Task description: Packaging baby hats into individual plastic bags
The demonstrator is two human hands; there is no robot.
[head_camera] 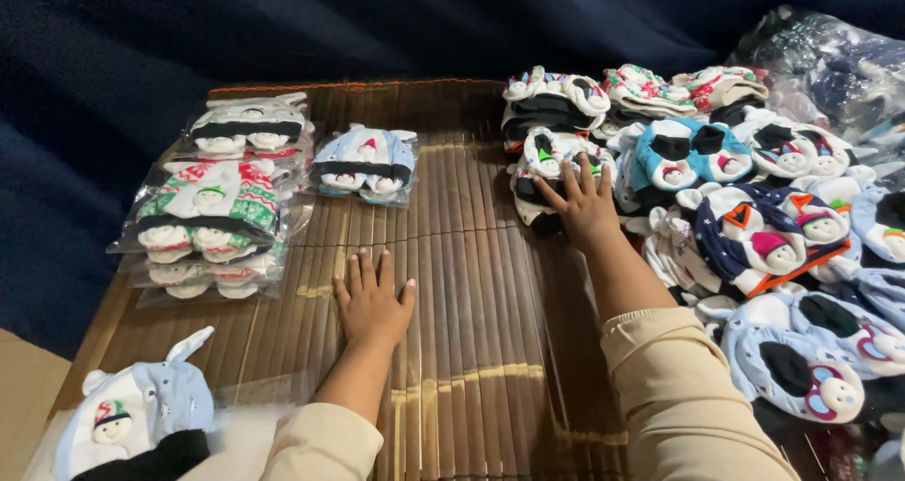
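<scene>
My left hand (372, 299) lies flat and open on the brown bamboo mat (471, 302), holding nothing. My right hand (584, 203) reaches forward, fingers spread, resting on a stack of baby cap sets (547, 151) with snowman faces. To the right of that hand spreads a heap of loose cap sets (754, 226) in blue, navy and white. Both arms wear beige sleeves.
Bagged sets in clear plastic are stacked at the mat's left (212, 212), with a pale blue bagged set (365, 163) beside them. Another blue cap in plastic (132, 424) lies at the near left. A plastic bag (830, 66) sits at far right. Dark blue cloth lies behind.
</scene>
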